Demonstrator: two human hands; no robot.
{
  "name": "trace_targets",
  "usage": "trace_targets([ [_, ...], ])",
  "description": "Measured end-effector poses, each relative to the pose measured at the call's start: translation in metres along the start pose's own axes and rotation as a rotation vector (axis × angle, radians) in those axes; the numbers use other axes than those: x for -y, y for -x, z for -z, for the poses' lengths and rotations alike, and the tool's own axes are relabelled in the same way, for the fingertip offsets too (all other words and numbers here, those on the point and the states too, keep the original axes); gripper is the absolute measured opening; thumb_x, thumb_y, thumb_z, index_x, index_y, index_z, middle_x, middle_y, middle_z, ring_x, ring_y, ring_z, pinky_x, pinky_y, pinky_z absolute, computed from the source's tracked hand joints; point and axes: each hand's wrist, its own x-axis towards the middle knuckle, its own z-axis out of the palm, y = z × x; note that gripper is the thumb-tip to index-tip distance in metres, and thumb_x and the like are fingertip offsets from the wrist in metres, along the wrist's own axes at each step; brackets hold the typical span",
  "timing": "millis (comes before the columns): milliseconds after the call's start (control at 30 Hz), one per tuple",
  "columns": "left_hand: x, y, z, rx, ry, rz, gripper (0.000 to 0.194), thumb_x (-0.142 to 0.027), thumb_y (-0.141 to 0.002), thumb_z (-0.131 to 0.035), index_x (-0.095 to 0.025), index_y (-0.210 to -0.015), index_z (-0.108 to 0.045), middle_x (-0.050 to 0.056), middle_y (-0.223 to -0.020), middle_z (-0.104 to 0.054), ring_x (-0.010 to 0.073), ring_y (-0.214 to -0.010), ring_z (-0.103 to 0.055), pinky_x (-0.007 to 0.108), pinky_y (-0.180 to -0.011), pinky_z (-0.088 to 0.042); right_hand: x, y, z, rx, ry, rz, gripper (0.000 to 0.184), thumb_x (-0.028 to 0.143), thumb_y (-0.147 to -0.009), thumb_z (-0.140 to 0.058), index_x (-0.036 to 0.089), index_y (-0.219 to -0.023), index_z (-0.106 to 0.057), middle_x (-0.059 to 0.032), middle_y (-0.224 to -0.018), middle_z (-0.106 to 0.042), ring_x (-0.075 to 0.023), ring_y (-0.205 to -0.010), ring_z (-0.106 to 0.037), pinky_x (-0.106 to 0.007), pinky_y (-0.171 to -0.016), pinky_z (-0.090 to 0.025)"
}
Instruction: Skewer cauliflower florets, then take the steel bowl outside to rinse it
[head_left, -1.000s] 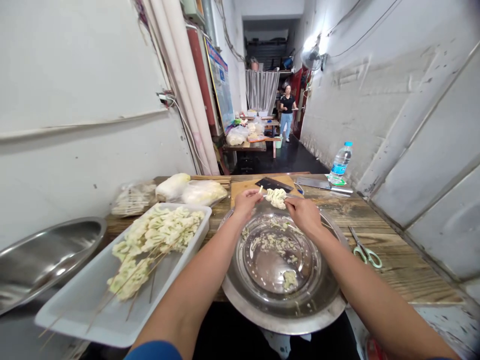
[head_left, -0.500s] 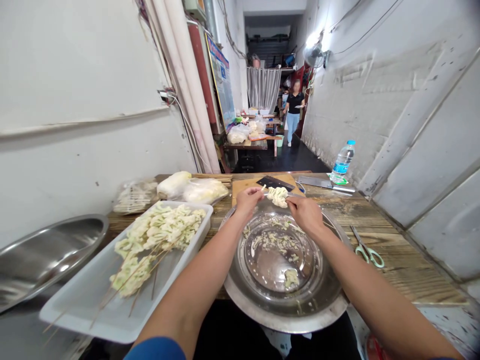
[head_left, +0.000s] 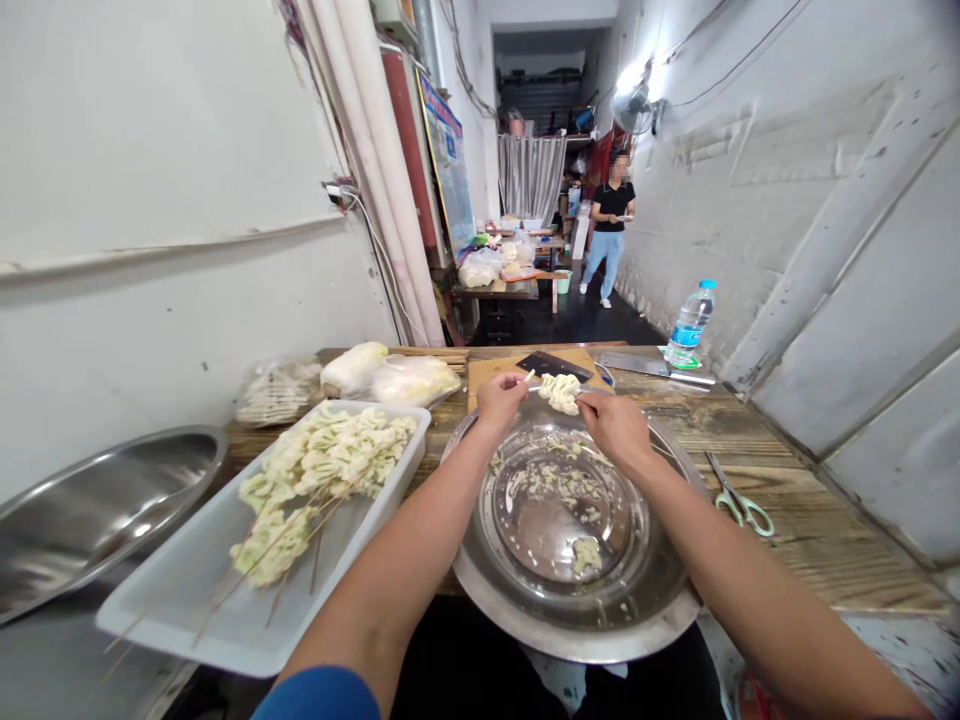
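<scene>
Over the far rim of a wide steel basin (head_left: 570,640), my right hand (head_left: 616,425) is closed around the end of a skewer threaded with cauliflower florets (head_left: 559,393). My left hand (head_left: 501,402) pinches a small pale cauliflower piece (head_left: 529,376) by its fingertips, just left of the threaded florets and apart from them. Cauliflower crumbs (head_left: 559,483) and one larger floret (head_left: 586,555) lie in the basin. To the left, a white plastic tray (head_left: 187,635) holds a pile of skewered cauliflower (head_left: 337,450), sticks pointing toward me.
Behind the basin are a cutting board (head_left: 487,372), a dark blade (head_left: 553,366) and a cleaver (head_left: 637,364). Scissors (head_left: 739,500) and a water bottle (head_left: 688,328) stand right. Bagged food (head_left: 412,380) and a steel bowl (head_left: 112,500) are left. A person (head_left: 611,220) stands farther back.
Both hands keep their hold, nearly unmoved over the basin. The view has shifted slightly. In the background the person has come closer and moved right, hands now together at a small pale object.
</scene>
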Motion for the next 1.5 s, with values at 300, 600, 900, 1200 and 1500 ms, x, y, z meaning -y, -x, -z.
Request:
trace_targets([
  [300, 0.0, 0.0, 0.005, 0.019, -0.133, -0.104, 0.011, -0.017, -0.063, -0.069, -0.017, -0.073, -0.073, 0.0, -0.067, -0.069, 0.0129, -0.063, -0.059, 0.022, -0.063, -0.041, 0.001, 0.001, 0.002, 0.004, 0.021, -0.003, 0.029, 0.028, -0.09, -0.045, 0.025, -0.078, -0.071, -0.0014, -0.077, -0.07, -0.0164, -0.068, -0.058, -0.028, -0.053, -0.021],
  [600, -0.008, 0.005, 0.005, 0.101, -0.157, -0.125, 0.012, -0.02, -0.068, -0.068, -0.017, -0.078, -0.075, 0.001, -0.068, -0.07, 0.0134, -0.063, -0.06, 0.022, -0.063, -0.042, -0.001, 0.001, 0.002, 0.015, 0.07, -0.005, 0.03, 0.029, -0.091, -0.043, 0.026, -0.088, -0.073, -0.0028, -0.082, -0.072, -0.0183, -0.072, -0.06, -0.028, -0.055, -0.024],
  [900, -0.008, 0.009, 0.0, 0.19, -0.152, -0.158, 0.011, -0.019, -0.069, -0.069, -0.017, -0.079, -0.075, 0.003, -0.078, -0.072, 0.0154, -0.072, -0.062, 0.023, -0.069, -0.045, 0.005, 0.002, 0.004, 0.017, 0.054, 0.018, 0.031, 0.027, -0.092, -0.042, 0.023, -0.083, -0.072, -0.004, -0.083, -0.072, -0.0183, -0.074, -0.061, -0.028, -0.058, -0.028],
  [1200, -0.003, 0.016, -0.006, 0.176, -0.114, -0.122, 0.034, -0.026, -0.071, -0.074, -0.017, -0.103, -0.07, 0.006, -0.089, -0.07, 0.0161, -0.074, -0.062, 0.027, -0.075, -0.047, -0.004, -0.006, 0.009, -0.054, 0.0, -0.148, 0.031, 0.027, -0.091, -0.044, 0.025, -0.104, -0.073, -0.0071, -0.097, -0.074, -0.0233, -0.089, -0.066, -0.028, -0.07, -0.04],
  [1500, 0.027, 0.055, -0.025, 0.963, -0.831, -0.437, 0.049, -0.006, -0.073, -0.057, -0.025, -0.117, -0.066, 0.009, -0.137, -0.055, 0.0303, -0.13, -0.045, 0.048, -0.111, -0.029, -0.002, -0.004, 0.016, -0.093, -0.028, -0.19, 0.032, 0.028, -0.093, -0.043, 0.024, -0.107, -0.072, -0.0075, -0.098, -0.074, -0.0228, -0.09, -0.066, -0.029, -0.075, -0.042],
])
